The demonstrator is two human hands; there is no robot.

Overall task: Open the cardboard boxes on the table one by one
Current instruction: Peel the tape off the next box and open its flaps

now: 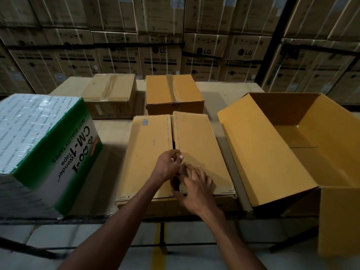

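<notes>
While the left hand (168, 164) pinches, the right hand (196, 189) rests spread on the box (202, 145).

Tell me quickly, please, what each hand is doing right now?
Left hand: fingers curled at the seam of the middle box, seemingly pinching tape.
Right hand: open, fingers spread on the box top.

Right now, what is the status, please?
Left hand pinching at centre seam, right hand on right flap. Middle box still closed. Nothing in the way.
</notes>
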